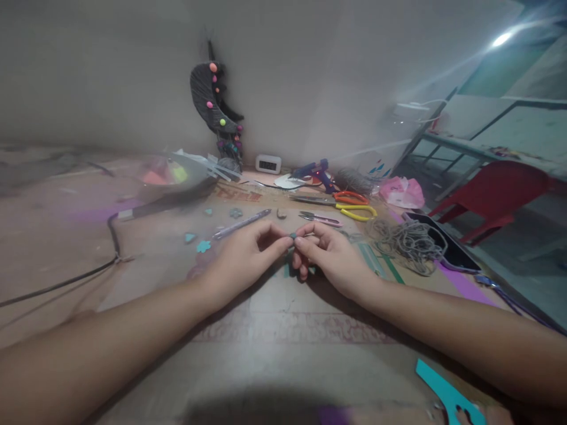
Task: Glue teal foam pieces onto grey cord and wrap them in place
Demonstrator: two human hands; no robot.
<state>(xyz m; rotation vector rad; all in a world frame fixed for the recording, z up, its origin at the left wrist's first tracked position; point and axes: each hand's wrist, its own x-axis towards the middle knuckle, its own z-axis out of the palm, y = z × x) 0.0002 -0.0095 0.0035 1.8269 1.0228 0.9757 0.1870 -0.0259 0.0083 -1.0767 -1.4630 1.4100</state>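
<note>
My left hand (254,252) and my right hand (333,252) meet over the middle of the worktop. Thumbs and forefingers of both pinch a small grey-teal piece (293,235), mostly hidden by the fingertips. Left of my left hand lie a teal flower cutout (204,247) and a teal triangle (190,237). A pen (243,224) rests just beyond that hand. Past my right hand are thread snips (319,219), and further back lie scissors (354,206) with orange and yellow handles. To the right sits a tangled heap of grey yarn (410,245).
At the back stand a glue gun (316,171) and a small digital clock (268,164). A dark crescent ornament (204,94) hangs on the wall. A phone (456,251) lies at right, a teal scrap (445,389) in front. A black cable (66,283) crosses the left side.
</note>
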